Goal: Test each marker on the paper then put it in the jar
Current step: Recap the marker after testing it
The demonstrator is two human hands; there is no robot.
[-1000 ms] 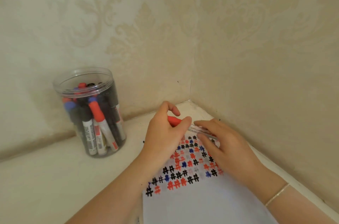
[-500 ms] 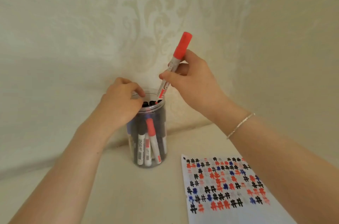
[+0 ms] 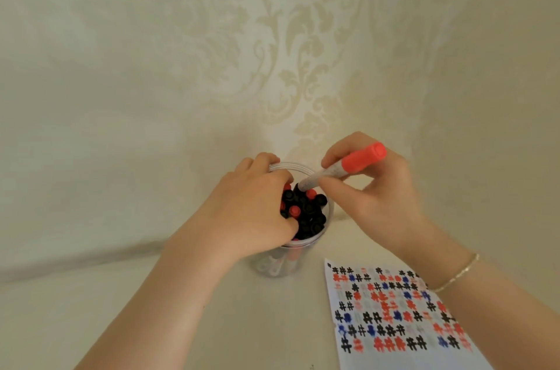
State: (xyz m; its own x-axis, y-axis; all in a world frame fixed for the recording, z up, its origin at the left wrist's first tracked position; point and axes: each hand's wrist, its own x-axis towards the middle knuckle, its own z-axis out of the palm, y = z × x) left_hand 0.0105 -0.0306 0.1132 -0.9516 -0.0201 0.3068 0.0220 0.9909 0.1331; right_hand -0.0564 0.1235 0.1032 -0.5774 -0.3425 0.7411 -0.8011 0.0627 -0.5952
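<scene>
White paper lies nearest, under and just inside the right forearm, its upper part filled with rows of small hash marks in black, red and blue; some of the marks look smeared or faint. A thin metallic bracelet circles the right wrist above the sheet's far right corner. The sheet rests on a pale cream surface, which also carries the jar.

Just beyond the paper's far left corner, between the two hands, stands the clear plastic jar. It is packed with upright markers, seen as a crowd of round black caps with a few red ones among them, and they fill nearly the whole mouth, leaving little free room at the rim.

The left hand covers the jar's left side, fingers curled over the rim with the tips reaching in among the caps, thumb at the near edge, so it grips the jar's mouth.

The right hand is beside the jar's right side, slightly higher. Thumb and forefinger pinch a red marker by its grey-white barrel. The marker is tilted, red cap up and to the right, its dark lower end just over the far part of the opening and touching or nearly touching the caps; I cannot tell which.

Behind both hands rises a wall with cream damask wallpaper.
</scene>
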